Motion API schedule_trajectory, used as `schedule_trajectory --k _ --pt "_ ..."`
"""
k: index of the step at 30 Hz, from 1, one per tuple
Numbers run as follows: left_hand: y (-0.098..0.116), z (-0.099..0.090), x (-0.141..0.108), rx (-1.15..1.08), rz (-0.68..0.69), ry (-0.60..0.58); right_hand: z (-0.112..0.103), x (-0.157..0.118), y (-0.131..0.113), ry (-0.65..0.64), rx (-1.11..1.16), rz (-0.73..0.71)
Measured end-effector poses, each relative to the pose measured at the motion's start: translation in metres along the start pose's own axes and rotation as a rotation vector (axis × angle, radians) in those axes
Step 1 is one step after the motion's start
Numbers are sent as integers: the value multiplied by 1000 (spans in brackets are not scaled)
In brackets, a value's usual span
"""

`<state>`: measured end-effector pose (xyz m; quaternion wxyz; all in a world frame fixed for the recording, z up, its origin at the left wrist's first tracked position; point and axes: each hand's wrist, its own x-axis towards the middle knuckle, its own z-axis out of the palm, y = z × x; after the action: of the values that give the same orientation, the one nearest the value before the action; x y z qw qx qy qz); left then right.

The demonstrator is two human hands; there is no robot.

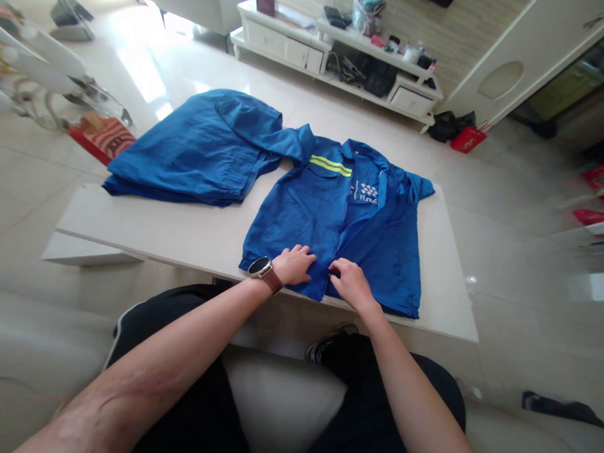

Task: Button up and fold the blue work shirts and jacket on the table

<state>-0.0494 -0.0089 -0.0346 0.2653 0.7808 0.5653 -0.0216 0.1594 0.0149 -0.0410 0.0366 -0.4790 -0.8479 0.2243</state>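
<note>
A blue work jacket lies front side up, with a yellow-green stripe on one side of the chest and its front partly open. White print shows on the fabric inside the opening. My left hand, with a watch on the wrist, rests on the jacket near its hem, fingers spread. Close by on the right, my right hand has its fingers curled on the front edge of the jacket, low down by the hem. My fingers partly hide what they grip there.
Blue trousers with an elastic waist lie folded to the left, under one jacket sleeve. Both garments are on a low white table. A red paper bag stands beyond its left end. A white TV cabinet is across the floor.
</note>
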Motion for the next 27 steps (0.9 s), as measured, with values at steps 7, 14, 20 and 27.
schedule_trajectory --k 7,14,20,27 --pt "-1 18 7 -32 14 -61 2 -17 -12 -160 -148 -103" --pt "6 22 12 30 14 -33 4 -19 -15 -164 -197 -135" --pt "4 30 14 60 -10 10 0 -20 -19 -187 -189 -129" --pt "7 28 13 80 10 62 -3 -22 -20 -172 -235 -111"
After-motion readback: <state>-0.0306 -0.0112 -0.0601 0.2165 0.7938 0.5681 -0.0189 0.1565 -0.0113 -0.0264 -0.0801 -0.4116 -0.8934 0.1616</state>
